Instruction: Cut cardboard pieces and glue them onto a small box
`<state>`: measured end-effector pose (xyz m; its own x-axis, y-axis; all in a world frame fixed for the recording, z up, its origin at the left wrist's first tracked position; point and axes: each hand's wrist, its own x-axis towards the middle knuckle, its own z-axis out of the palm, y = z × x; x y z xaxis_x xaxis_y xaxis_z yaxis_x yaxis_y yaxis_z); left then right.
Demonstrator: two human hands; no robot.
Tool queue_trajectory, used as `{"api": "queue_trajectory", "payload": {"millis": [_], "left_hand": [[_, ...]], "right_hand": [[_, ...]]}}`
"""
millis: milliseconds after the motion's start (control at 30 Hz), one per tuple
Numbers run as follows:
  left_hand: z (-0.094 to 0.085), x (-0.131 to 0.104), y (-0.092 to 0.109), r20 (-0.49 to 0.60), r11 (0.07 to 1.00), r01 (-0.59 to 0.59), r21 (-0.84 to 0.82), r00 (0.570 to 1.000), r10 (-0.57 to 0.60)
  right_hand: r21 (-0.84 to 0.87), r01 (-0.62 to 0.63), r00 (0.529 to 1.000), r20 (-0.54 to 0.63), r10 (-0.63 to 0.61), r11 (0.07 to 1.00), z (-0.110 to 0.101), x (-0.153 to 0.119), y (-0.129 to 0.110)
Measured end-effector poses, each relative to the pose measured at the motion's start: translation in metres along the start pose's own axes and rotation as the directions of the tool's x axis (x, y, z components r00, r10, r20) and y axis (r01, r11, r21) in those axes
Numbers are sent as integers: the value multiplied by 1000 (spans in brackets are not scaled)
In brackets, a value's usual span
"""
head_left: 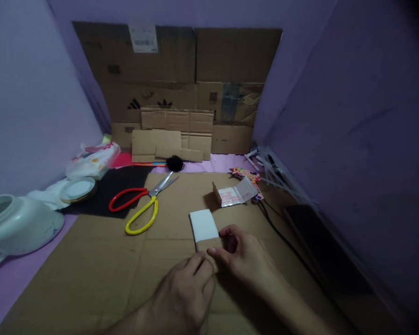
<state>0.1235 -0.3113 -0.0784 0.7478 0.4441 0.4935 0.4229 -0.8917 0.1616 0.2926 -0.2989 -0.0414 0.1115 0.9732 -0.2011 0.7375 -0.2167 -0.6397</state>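
Observation:
In front of me a small cardboard piece (205, 224) lies on the cardboard sheet, white on its far part and brown on its near part. My left hand (188, 288) has its fingers bent closed on the near brown end and covers part of it. Against the right edge, the thumb and curled fingers of my right hand (246, 256) hold the same piece. Scissors (150, 193) with one red and one yellow handle lie to the left, blades apart. Beyond my right hand sits a folded piece of packaging (235, 193) with a silvery inside.
A cardboard sheet (101, 260) covers the table. On the left are a white ceramic pot (24, 228), a round lid (77, 188) and black paper (115, 204). A dark phone-like slab (324, 246) and a cable (286, 239) lie right. Black yarn (175, 163) lies at the back before cardboard pieces (157, 142).

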Motion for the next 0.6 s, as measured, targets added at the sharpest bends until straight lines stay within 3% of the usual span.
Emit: {"api": "queue_trajectory", "payload": {"millis": [67,167,267,333,367,433,467,500,600], "left_hand": [[-10,3,-1,44,999,-28,-45,999,30],[-25,5,-2,118,993,-38,-109,992,51],[-34,6,1,81,978,-28,-205,996,45],[-38,9,1,-54,950,91,-299,992,-112],[-39,12,1,-128,915,200,-351,957,-259],[-41,19,-4,-176,759,433,-487,802,-571],[-42,24,-8,-112,642,516,-567,724,-680],[-43,29,-13,4,511,565,-648,673,-739],[-42,44,-28,333,163,581,-797,649,-684]], "right_hand": [[178,20,999,-36,-14,984,3,0,3],[460,35,999,-35,-21,887,8,1,10],[606,56,997,15,-82,794,12,-1,12],[673,62,989,55,-134,737,12,-4,9],[705,60,984,76,-160,706,11,-5,6],[783,44,973,106,-203,620,9,-7,-1],[826,28,971,111,-212,563,7,-6,-5],[864,7,970,116,-214,503,5,-5,-8],[913,-46,968,141,-208,405,-1,3,-15]]}}
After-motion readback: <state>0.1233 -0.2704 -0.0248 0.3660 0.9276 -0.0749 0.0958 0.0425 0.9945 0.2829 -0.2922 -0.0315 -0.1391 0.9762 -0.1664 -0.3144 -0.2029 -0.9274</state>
